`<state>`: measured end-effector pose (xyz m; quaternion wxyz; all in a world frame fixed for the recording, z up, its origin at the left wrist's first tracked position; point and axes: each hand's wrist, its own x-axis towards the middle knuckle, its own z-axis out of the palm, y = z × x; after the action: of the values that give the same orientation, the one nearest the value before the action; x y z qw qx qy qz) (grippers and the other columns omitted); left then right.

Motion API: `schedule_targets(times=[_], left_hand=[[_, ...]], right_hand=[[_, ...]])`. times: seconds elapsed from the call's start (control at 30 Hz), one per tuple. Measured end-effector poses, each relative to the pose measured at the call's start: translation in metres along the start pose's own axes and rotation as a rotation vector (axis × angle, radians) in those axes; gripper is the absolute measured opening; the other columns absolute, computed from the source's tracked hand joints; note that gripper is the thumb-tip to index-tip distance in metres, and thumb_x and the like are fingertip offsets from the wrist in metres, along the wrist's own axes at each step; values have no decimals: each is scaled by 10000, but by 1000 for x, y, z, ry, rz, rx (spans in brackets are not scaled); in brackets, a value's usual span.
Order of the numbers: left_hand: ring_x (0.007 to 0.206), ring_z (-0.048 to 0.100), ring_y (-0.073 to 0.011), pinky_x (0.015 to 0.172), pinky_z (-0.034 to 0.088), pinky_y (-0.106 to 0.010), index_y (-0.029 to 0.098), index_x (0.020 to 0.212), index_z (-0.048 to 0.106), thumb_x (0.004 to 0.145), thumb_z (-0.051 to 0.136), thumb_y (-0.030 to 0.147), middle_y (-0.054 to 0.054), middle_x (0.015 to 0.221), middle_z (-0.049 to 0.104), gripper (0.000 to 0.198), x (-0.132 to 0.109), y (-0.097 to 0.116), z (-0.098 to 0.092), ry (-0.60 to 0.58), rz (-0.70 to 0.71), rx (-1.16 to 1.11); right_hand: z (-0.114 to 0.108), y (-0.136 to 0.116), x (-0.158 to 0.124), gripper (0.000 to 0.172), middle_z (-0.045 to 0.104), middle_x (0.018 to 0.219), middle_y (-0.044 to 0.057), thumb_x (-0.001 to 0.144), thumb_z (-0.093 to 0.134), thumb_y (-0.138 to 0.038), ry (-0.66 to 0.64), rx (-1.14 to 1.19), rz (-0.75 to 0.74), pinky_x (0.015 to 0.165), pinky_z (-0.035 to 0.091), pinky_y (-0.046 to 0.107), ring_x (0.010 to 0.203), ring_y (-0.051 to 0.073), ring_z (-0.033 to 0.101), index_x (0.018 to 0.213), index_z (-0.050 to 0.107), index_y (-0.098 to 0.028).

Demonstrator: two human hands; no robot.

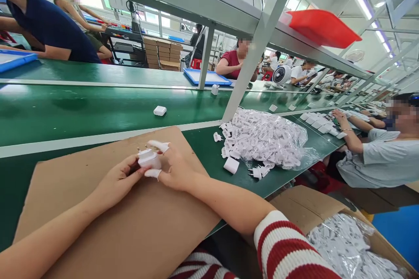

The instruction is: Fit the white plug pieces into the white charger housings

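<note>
A white charger with two metal plug pins [149, 159] is held above the brown cardboard sheet [137, 226]. My left hand [119, 178] grips its left side with thumb and fingers. From the right, my right hand [178, 166] closes around it, white covers on the thumb and a fingertip. To the right lies a heap of white plug pieces [262, 137] partly on clear plastic. A white charger block [231, 165] and a few loose plug pieces [259, 171] rest at the near edge of that heap.
Behind the cardboard, a green conveyor belt [81, 111] carries a white block [160, 110] and others. A slanted metal post [248, 65] rises beside the heap. Below right stands an open carton [304, 205] of bagged white parts. A co-worker [376, 152] sits at the right.
</note>
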<state>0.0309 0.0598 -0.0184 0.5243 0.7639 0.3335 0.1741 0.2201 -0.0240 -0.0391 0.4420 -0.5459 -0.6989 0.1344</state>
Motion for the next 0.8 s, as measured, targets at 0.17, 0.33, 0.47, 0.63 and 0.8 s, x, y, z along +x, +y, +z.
schedule_targets(times=[0.17,0.33,0.47,0.63,0.8], left_hand=[[1129,635,-281,1060,502,-424,352,1285,665,883,687,562,-6,1323,686,454,-9,6,-7,-129,-151,-372],[1124,650,-300,1026,527,-425,318,1236,712,876,710,545,-33,1219,725,426,-8,-3,-9,-195,-183,-436],[1148,660,-267,965,551,-303,331,1300,670,840,764,525,-24,1253,720,508,-4,-15,-8,-159,-194,-465],[1187,653,-238,967,554,-254,356,1372,598,837,775,505,-18,1346,682,582,-2,-11,-1,-108,-207,-508],[1276,606,-276,1148,453,-343,286,1307,635,722,838,594,-54,1358,677,692,18,7,-14,121,-205,-340]], right_hand=[[-6,-6,-1,675,558,1383,103,855,674,-159,-139,-123,-125,1086,473,342,1288,223,547,1489,459,-243],[-8,-7,-1,685,646,1177,54,795,653,-105,-77,-142,-93,983,521,340,1132,227,598,1444,509,-271],[-3,-4,1,619,653,1083,57,749,645,-67,-68,-128,-135,955,525,335,1061,219,601,1347,596,-222],[-15,-7,8,586,666,1208,61,808,714,-202,-109,-87,-13,937,524,308,1153,211,599,1375,566,-219],[-64,-5,18,606,556,1441,178,923,651,-404,18,-456,294,1052,464,452,1318,321,497,1450,500,-147]])
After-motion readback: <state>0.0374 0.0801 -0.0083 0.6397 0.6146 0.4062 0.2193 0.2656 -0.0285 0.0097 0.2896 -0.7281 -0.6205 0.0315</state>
